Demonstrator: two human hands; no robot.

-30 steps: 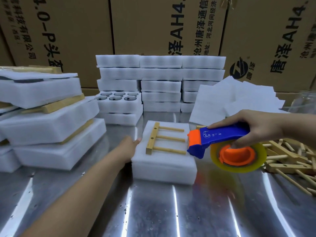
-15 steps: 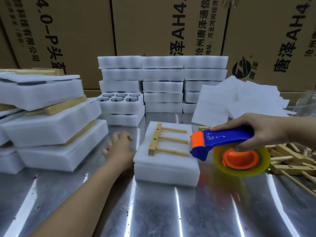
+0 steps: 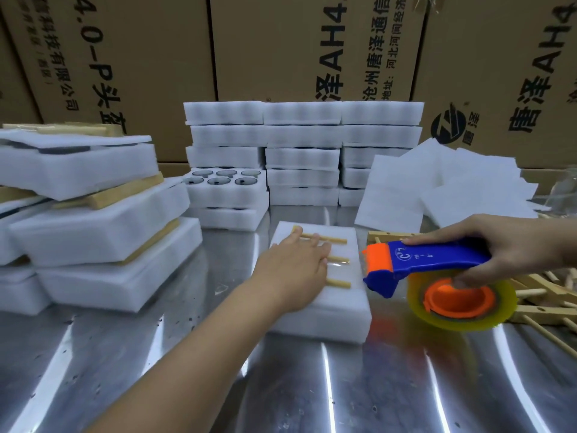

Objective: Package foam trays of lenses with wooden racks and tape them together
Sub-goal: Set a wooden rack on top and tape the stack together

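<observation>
Steel table (image 3: 312,385). One foam tray pack (image 3: 337,310) at centre bears one wooden rack (image 3: 335,260) with three dowels visible. Left hand (image 3: 293,270), fingers flat and together, presses the rack. Right hand (image 3: 499,242) grips one tape dispenser (image 3: 437,276). Behind: three columns of stacked trays (image 3: 303,151).
</observation>
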